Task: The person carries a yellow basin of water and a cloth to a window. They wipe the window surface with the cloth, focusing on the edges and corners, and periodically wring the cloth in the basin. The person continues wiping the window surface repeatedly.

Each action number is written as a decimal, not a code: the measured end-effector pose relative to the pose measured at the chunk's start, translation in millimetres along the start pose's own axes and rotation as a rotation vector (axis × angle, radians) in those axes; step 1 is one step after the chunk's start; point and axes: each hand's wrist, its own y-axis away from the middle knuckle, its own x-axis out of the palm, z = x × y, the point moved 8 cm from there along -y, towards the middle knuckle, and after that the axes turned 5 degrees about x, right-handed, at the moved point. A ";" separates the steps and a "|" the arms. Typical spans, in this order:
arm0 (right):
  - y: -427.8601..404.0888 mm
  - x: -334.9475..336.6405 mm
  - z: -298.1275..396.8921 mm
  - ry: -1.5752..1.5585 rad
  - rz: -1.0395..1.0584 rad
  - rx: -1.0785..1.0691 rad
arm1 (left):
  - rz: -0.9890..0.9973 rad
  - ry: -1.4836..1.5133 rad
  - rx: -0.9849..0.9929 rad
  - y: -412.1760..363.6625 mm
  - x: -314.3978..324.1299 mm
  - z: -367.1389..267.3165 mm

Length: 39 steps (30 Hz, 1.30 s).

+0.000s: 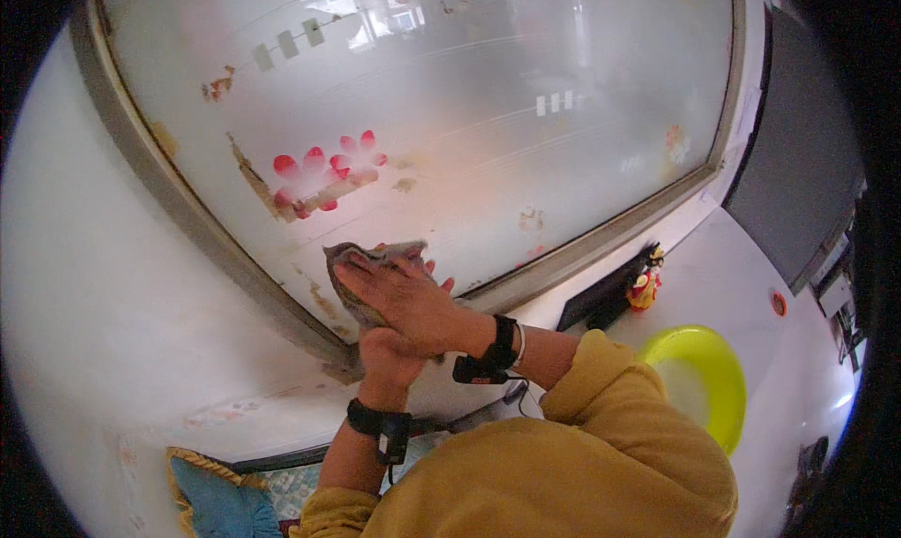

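Note:
Both hands are together at the lower left corner of a framed glass pane (479,186) with red flower decals (303,176) and brownish residue marks. My right hand (408,306) lies over a grey-brown cloth (352,253), pressing it against the glass with the fingers spread along it. Below and partly behind it is my left hand (391,355), near the frame's corner; its fingers are mostly hidden by the right hand and the cloth. Black bands with small devices circle both wrists.
At the right, a yellow-green plastic basin (732,390) stands on a white surface (704,278). A small red and yellow figurine (644,288) is beside a black object (598,299). A large dark panel (795,144) is farther right. A blue cushion (218,496) with gold trim lies at the lower left.

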 end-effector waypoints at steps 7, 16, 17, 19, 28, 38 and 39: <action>37.8 -11.5 10.0 -0.835 -0.019 0.044 | -0.186 0.090 -0.269 23.4 -45.3 8.1; 98.1 63.0 -29.6 -2.366 0.271 0.546 | 0.010 0.164 -0.400 33.1 -95.0 44.1; 107.9 65.2 -38.0 -2.338 0.287 0.503 | 0.098 0.240 -0.424 31.0 -77.2 43.6; 127.1 67.0 -53.5 -2.353 0.161 0.652 | 0.104 -0.045 -0.395 28.6 -67.3 40.6; 110.3 -24.8 -35.3 -1.865 -0.492 0.971 | 0.302 -0.637 -0.124 9.3 -7.8 61.6; 56.0 -171.8 -101.2 -0.495 -0.758 0.256 | 0.593 -1.990 0.272 20.7 28.5 -52.0; 39.9 -185.8 -92.0 -0.091 -0.673 0.256 | 0.638 -2.118 0.426 17.7 41.0 -58.5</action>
